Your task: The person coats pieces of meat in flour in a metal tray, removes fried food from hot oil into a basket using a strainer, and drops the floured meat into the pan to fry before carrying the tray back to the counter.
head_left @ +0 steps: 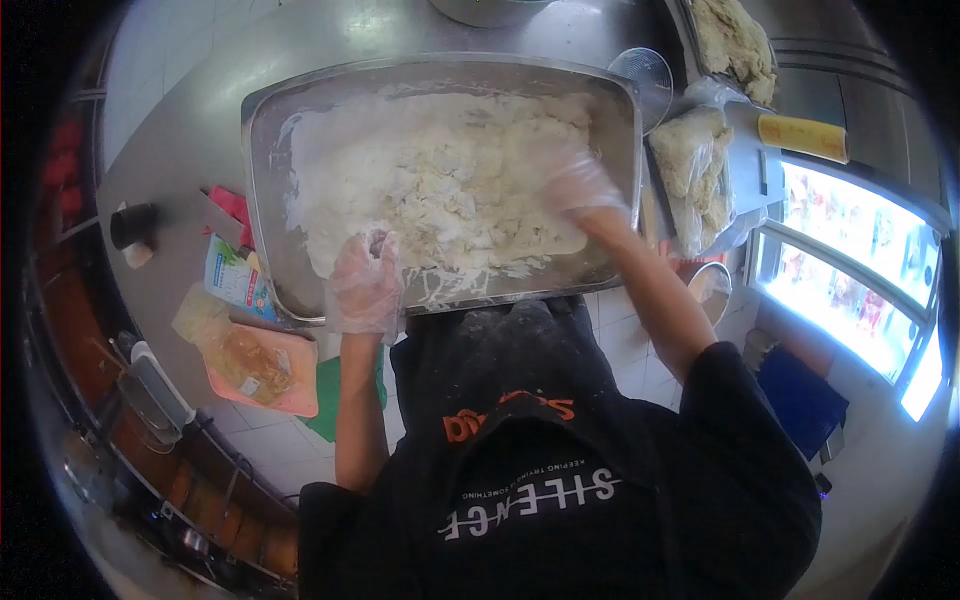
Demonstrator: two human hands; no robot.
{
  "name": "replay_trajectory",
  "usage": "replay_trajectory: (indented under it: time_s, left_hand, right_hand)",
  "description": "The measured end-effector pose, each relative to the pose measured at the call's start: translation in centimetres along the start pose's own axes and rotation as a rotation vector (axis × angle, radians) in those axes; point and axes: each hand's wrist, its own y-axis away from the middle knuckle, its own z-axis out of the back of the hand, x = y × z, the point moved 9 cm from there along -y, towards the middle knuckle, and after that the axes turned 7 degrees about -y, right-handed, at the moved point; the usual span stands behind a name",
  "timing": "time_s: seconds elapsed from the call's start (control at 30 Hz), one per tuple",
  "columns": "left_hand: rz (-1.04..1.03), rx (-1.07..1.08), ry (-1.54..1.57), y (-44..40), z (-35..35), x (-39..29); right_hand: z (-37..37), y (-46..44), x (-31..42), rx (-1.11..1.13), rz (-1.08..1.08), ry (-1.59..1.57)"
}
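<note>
A large rectangular metal tray (262,180) holds a pale, lumpy mass of dough and flour (430,180). My left hand (366,285), in a clear plastic glove, is at the tray's near-left rim with its fingers curled closed. What those fingers hold, if anything, is hidden. Over the right part of the dough is my right hand (580,182), gloved the same way. Motion smears its fingers, so their pose and any contact with the dough cannot be made out.
Right of the tray are a round strainer (642,88), bagged dough (694,170), more dough (735,45) and a lit display fridge (850,260). To the left lie a blue-white packet (238,275), a pink tray (290,380) and a dark cup (134,225).
</note>
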Motion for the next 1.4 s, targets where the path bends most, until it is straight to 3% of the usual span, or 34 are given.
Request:
replay_trajectory:
  time_s: [0.03, 0.1, 0.17, 0.23, 0.33, 0.43, 0.53, 0.63, 0.77, 0.83, 0.93, 1.03, 1.1, 1.17, 1.27, 1.37, 1.4]
  left_hand:
    - [-0.049, -0.034, -0.004, 0.0, -0.2, 0.2]
    - [-0.117, -0.069, -0.032, 0.5, -0.5, 0.5]
    - [-0.178, -0.198, -0.037, 0.4, -0.2, 0.8]
    - [-0.232, -0.376, -0.04, 1.4, 0.3, 1.3]
    - [-0.29, -0.423, -0.009, 1.8, 0.6, 0.6]
    - [-0.324, -0.542, -0.038, 2.1, 0.8, -0.2]
    - [-0.367, -0.533, -0.15, 1.5, -0.1, -0.5]
    - [-0.373, -0.531, -0.143, 1.5, 0.1, -0.6]
    - [-0.377, -0.549, -0.181, 1.7, -0.2, -0.3]
    - [-0.431, -0.576, -0.239, 1.8, -0.4, -0.5]
    - [-0.298, -0.514, -0.127, 1.2, -0.6, 0.4]
    - [-0.268, -0.481, -0.141, 1.3, 0.1, -0.2]
    - [-0.23, -0.466, -0.128, 1.0, -0.4, 0.3]
    - [-0.195, -0.462, -0.124, 0.9, -0.6, 0.9]
    - [-0.166, -0.469, -0.132, 1.1, -0.3, 0.7]
    - [-0.158, -0.51, -0.146, 1.4, 0.0, 0.6]
    - [-0.184, -0.543, -0.15, 1.1, -0.6, 1.2]
  right_hand:
    - [-3.3, 0.4, 0.9, 0.205, -0.034, -0.055]
    - [-4.7, 3.8, 3.8, 0.053, 0.037, 0.019]
    - [-5.3, 4.0, 4.2, 0.147, 0.068, 0.067]
    - [-6.9, 5.0, 2.2, 0.509, 0.03, 0.062]
    - [-5.4, 4.2, -3.4, 0.157, 0.144, 0.401]
    - [4.8, 2.9, -3.1, -0.355, -0.145, -0.291]
    - [-0.5, 3.5, -1.6, 0.173, -0.2, -0.086]
    - [-7.3, 5.2, 0.5, 0.364, 0.074, 0.169]
    - [-5.4, 5.9, 0.0, 0.392, 0.117, 0.039]
    - [-2.6, 4.1, -1.8, 0.369, 0.027, 0.142]
    - [7.2, 4.4, 1.4, -0.376, 0.23, 0.111]
    - [1.3, 1.3, 3.6, 0.1, 0.06, 0.014]
    - [-0.3, 0.6, 11.5, 0.133, 0.213, -0.107]
    - [1.2, 2.0, 18.2, -0.374, 0.536, -0.189]
    - [-5.9, -1.4, 18.9, 0.007, 0.166, -0.047]
    - [-6.9, -2.2, 18.9, 0.227, 0.339, -0.057]
    - [-5.7, -2.4, 17.1, 0.16, 0.269, -0.176]
